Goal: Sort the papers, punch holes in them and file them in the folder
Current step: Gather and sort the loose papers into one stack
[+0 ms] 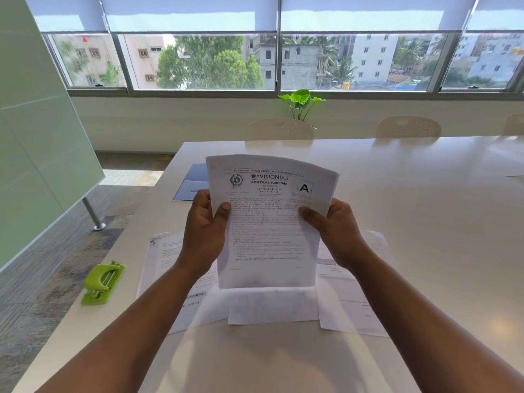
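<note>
I hold a stack of printed papers [269,222] upright above the table, its top sheet a test booklet marked "A". My left hand [205,231] grips the stack's left edge, thumb on the front. My right hand [334,231] grips the right edge the same way. Several more loose sheets [170,259] lie spread flat on the white table [425,222] beneath the stack. A green hole punch [103,282] sits near the table's left edge. A blue folder [192,181] lies flat on the table beyond my left hand, partly hidden by the held stack.
Cream chairs [279,129] stand along the table's far side, with a green plant [302,103] behind. A glass board on a metal leg [93,214] stands left of the table. The table's left edge drops to carpet.
</note>
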The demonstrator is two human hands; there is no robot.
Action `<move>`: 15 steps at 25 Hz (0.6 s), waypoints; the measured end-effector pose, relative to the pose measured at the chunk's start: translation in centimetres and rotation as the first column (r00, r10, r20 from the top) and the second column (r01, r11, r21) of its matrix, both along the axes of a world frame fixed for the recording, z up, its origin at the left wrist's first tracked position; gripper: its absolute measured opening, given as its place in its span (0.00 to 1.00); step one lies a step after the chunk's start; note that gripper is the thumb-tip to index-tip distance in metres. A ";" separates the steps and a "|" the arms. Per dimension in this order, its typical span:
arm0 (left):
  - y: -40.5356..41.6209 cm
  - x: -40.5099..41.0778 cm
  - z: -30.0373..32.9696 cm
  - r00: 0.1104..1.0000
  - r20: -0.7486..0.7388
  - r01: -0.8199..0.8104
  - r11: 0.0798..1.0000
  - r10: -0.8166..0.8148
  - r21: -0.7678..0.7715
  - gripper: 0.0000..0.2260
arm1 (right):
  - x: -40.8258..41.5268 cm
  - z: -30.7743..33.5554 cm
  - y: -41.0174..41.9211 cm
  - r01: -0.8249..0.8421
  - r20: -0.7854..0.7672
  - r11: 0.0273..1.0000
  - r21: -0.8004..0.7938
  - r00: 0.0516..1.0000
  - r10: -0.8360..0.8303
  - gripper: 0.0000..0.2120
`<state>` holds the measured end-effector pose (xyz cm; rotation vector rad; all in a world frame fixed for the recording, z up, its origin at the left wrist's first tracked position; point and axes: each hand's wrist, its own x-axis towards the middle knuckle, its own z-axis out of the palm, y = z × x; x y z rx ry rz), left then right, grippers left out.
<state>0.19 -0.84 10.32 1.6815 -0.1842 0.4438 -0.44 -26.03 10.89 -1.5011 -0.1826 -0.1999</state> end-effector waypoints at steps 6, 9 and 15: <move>-0.1 -0.5 -0.9 0.998 -0.048 -0.030 0.997 0.027 -0.066 0.06 | -0.5 -1.5 0.6 -0.014 -0.053 0.991 -0.132 0.999 0.006 0.08; 0.3 -0.4 -0.5 0.991 -0.122 0.054 0.996 -0.063 -0.075 0.11 | -0.5 -0.9 0.7 0.025 -0.004 0.995 -0.095 1.000 -0.025 0.07; -0.3 -1.1 -0.7 0.995 -0.034 -0.093 0.996 0.093 0.007 0.05 | -0.9 -1.7 0.7 0.021 0.014 0.987 -0.158 1.000 -0.019 0.10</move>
